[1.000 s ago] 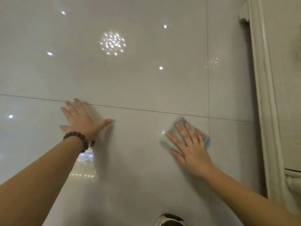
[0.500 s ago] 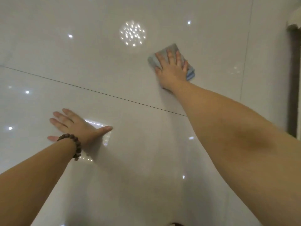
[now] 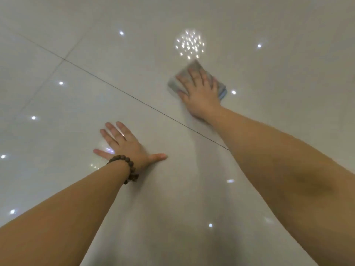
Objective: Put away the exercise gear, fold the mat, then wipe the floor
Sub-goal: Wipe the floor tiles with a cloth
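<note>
a person's right hand (image 3: 201,93) presses a folded grey-blue cleaning cloth (image 3: 177,84) flat against a glossy pale tiled floor (image 3: 269,93), at about one o'clock from the centre of the view. the cloth is a small, roughly rectangular pad, its long axis running from ten o'clock to four o'clock, with one corner pointing up toward a cluster of reflected ceiling lights (image 3: 189,45) just beyond it at twelve o'clock. its top face reads grey, with a brighter blue edge (image 3: 222,94) showing at the four o'clock end past the little finger; the cloth's outline is slightly blurred. the fingers of the right hand lie straight and a little spread over the cloth, covering most of it. the left hand (image 3: 128,145) rests flat on the floor at about eight o'clock from the cloth and well apart from it, fingers (image 3: 111,131) straight and splayed wide, thumb out toward three o'clock, holding nothing. a dark beaded bracelet (image 3: 127,167) circles the left wrist. a thin dark grout line (image 3: 115,87) crosses the tiles between the two hands, from ten o'clock to four o'clock.
</note>
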The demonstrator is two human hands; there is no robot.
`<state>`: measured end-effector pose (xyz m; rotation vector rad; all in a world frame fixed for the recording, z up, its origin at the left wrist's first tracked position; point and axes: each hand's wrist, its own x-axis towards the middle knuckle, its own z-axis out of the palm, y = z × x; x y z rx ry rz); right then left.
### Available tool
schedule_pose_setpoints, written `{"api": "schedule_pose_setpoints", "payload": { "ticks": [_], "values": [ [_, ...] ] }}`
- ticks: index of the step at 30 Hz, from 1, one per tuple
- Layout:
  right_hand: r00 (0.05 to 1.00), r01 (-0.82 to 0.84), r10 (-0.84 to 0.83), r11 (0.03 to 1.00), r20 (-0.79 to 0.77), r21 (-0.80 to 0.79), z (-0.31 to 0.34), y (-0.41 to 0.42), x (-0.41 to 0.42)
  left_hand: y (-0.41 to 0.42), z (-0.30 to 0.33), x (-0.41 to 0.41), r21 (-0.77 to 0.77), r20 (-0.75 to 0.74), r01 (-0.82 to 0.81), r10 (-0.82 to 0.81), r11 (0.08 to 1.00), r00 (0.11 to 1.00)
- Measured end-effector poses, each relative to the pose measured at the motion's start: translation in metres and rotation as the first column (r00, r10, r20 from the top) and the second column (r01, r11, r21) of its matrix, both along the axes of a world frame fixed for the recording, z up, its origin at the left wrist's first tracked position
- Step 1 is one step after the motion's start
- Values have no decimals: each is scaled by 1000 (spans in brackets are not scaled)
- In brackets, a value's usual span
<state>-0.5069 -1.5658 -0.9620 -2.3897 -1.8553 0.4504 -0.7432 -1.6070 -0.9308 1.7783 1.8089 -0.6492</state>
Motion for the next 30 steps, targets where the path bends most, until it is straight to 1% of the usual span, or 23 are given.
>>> {"api": "schedule_pose_setpoints", "payload": {
  "ticks": [2,3,4,7,9,10,11,12,13,14,15,16,17,19,20,23,25,27,28,30],
  "values": [
    [999,38,-39,997,-8,-63,4,54,-1,-1,-3,-1,0,20,-1,1,1000,1000],
    [999,45,-45,996,1,-81,3,59,-7,0,-3,-2,1,34,-6,6,1000,999],
    [1000,28,-27,997,5,-76,3,47,-15,0,-3,-1,0,47,-15,15,1000,999],
    [991,-130,129,991,35,15,-2,-60,-41,0,-2,-4,-8,81,-34,34,999,996],
    [983,-177,173,983,63,56,-5,-144,-57,1,0,-8,-16,117,-18,20,1000,993],
    [977,-205,201,978,75,48,-3,-180,-65,0,2,-13,2,149,-19,19,1000,989],
    [970,-234,232,972,79,28,-1,-209,-71,0,3,-22,51,185,-33,23,998,983],
    [963,-260,258,966,83,8,2,-226,-76,3,6,-34,140,217,-75,43,987,975],
    [952,-294,293,956,84,0,3,-230,-78,9,10,-48,239,237,-150,92,959,967],
    [939,-336,335,942,71,-5,4,-220,-78,19,13,-65,302,233,-223,155,927,960],
    [926,-371,370,929,71,-7,1,-202,-78,31,16,-81,304,205,-270,214,914,955],
    [917,-393,392,920,76,-3,-2,-176,-80,42,17,-95,250,165,-292,256,923,952],
    [919,-388,386,922,79,7,-5,-143,-84,51,17,-105,164,124,-286,268,944,955],
    [944,-323,320,946,78,32,-10,-70,-93,59,10,-113,26,66,-220,218,975,974],
    [954,-294,292,955,69,22,-10,-31,-99,60,6,-112,4,52,-194,193,981,980],
    [970,-241,242,970,16,-43,-4,83,-123,59,1,-112,-5,51,-194,194,981,980],
    [979,-202,202,977,-12,-74,0,133,-137,62,-3,-115,-8,41,-194,194,981,980],
    [980,-197,197,977,-5,-83,0,133,-144,65,-3,-115,-17,19,-190,190,982,982],
    [974,-223,225,973,17,-66,-1,111,-144,65,-3,-114,-25,23,-195,196,980,980],
    [946,-321,320,947,59,9,-3,36,-139,65,-2,-113,-37,36,-205,207,978,978]
  ]
}}
